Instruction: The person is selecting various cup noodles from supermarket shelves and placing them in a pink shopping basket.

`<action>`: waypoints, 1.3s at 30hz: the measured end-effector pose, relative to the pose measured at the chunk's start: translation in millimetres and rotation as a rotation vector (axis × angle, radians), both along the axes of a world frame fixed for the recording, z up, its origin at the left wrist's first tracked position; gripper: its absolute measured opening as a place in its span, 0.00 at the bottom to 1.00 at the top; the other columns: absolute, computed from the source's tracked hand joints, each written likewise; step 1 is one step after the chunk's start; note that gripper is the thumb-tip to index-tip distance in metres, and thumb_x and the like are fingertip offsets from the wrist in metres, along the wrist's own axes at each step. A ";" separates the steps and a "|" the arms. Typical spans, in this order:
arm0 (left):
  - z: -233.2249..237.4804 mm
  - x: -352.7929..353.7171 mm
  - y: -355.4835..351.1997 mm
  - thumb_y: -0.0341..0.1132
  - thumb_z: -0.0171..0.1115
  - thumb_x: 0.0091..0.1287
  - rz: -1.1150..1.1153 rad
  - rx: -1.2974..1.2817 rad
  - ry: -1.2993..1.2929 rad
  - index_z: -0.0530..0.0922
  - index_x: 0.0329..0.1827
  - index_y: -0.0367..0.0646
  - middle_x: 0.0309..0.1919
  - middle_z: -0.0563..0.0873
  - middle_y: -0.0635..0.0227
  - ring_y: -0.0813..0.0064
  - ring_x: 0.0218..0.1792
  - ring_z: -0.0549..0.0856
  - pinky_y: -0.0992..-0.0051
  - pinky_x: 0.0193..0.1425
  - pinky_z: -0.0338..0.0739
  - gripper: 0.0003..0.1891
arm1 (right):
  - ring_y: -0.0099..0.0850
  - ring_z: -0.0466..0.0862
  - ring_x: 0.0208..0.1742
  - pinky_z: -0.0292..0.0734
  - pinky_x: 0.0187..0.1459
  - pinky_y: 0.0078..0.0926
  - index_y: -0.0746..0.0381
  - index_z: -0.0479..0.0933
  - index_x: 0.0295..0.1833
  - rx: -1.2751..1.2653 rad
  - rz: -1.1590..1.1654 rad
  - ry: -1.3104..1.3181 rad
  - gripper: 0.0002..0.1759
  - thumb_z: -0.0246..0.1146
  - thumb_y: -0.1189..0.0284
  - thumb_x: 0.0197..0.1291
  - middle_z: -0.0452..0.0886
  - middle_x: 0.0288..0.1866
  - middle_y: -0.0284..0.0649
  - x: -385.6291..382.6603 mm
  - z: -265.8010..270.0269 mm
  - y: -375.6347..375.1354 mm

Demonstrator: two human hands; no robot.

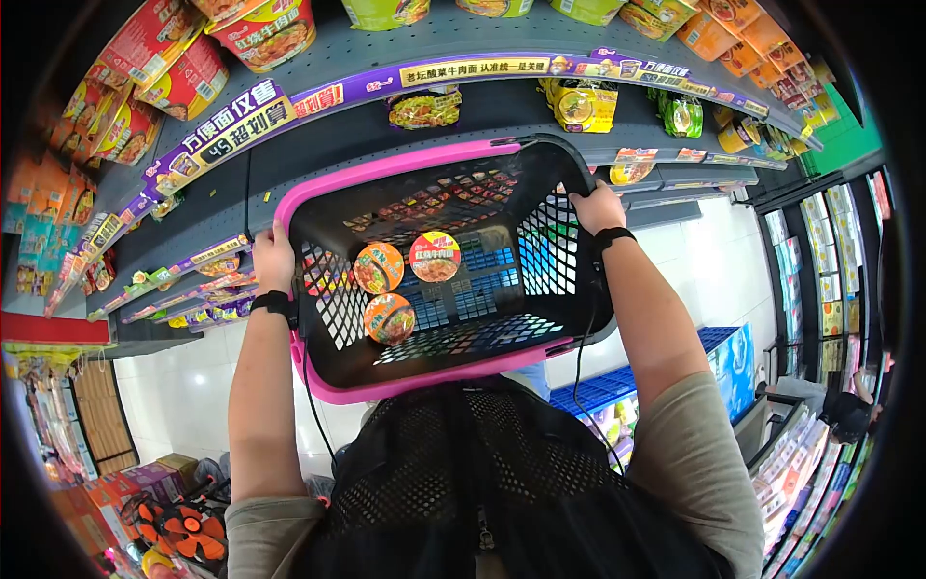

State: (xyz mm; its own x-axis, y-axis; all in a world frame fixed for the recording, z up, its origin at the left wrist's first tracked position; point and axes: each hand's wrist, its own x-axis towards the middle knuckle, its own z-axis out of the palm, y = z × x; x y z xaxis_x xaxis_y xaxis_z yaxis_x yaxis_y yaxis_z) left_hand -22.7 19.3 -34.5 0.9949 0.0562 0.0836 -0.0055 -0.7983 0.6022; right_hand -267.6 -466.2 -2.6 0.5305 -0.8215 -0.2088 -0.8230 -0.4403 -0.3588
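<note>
A black plastic shopping basket [463, 340] with lattice sides and a pink rim and handles is held in front of my body, its opening facing up toward me. My left hand [273, 256] grips its left end, and my right hand [600, 207] is closed around the upper right corner; some fingers of both are hidden. Inside, toward the left, sit three instant noodle cups: an orange-lidded one [378, 267], another orange one [389, 318] below it, and a red and yellow one [436, 256] to their right.
Ahead runs a curved store shelf [328, 121] with a purple price strip [376, 82]. Noodle bowls [265, 34] stand on top, and yellow noodle packets [579, 104] lie lower down. A blue crate-like rack [603, 391] is low at right. An orange fan [188, 531] is at lower left.
</note>
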 end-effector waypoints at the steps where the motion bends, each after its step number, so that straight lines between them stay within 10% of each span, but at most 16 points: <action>1: 2.3 -1.7 -2.3 0.51 0.56 0.70 0.039 -0.045 0.003 0.77 0.52 0.34 0.50 0.81 0.48 0.51 0.56 0.77 0.61 0.62 0.69 0.25 | 0.47 0.82 0.56 0.76 0.56 0.40 0.63 0.76 0.56 0.001 0.011 -0.001 0.27 0.65 0.56 0.56 0.84 0.51 0.50 -1.1 1.0 0.8; 6: 35.2 -33.2 -25.3 0.40 0.64 0.66 -0.069 -0.050 -0.431 0.78 0.38 0.39 0.38 0.80 0.60 0.63 0.42 0.78 0.65 0.50 0.71 0.12 | 0.47 0.82 0.56 0.76 0.57 0.42 0.63 0.75 0.57 0.034 -0.001 -0.016 0.27 0.65 0.57 0.57 0.84 0.51 0.52 -2.1 -3.6 -4.3; 10: 20.2 -64.8 -85.6 0.33 0.62 0.70 -0.401 -0.595 0.050 0.79 0.38 0.41 0.29 0.77 0.78 0.88 0.29 0.73 0.84 0.35 0.69 0.05 | 0.47 0.82 0.56 0.76 0.56 0.43 0.62 0.75 0.57 0.052 -0.036 0.020 0.26 0.65 0.57 0.58 0.84 0.50 0.52 0.0 -4.1 -6.1; 16: -56.9 -63.3 -133.6 0.38 0.58 0.65 -0.349 -0.439 0.896 0.79 0.45 0.42 0.37 0.84 0.71 0.78 0.33 0.82 0.77 0.29 0.73 0.11 | 0.48 0.83 0.54 0.77 0.55 0.43 0.62 0.75 0.58 0.027 -0.034 0.024 0.26 0.64 0.57 0.59 0.84 0.49 0.51 1.6 -5.2 -5.6; 22: -161.8 -68.5 -154.1 0.50 0.58 0.68 -0.242 -0.207 1.259 0.70 0.66 0.40 0.54 0.82 0.61 0.62 0.48 0.84 0.61 0.47 0.77 0.29 | 0.51 0.82 0.53 0.77 0.53 0.44 0.64 0.74 0.54 0.061 -0.054 0.008 0.25 0.65 0.56 0.59 0.84 0.47 0.54 2.3 1.5 -4.2; 39: -261.5 -95.0 -177.6 0.40 0.50 0.74 0.099 -0.432 1.354 0.65 0.66 0.36 0.61 0.76 0.46 0.51 0.53 0.84 0.67 0.38 0.87 0.23 | 0.48 0.84 0.50 0.79 0.52 0.42 0.62 0.75 0.56 0.115 -0.052 0.074 0.23 0.63 0.59 0.59 0.85 0.45 0.51 5.7 6.8 -10.3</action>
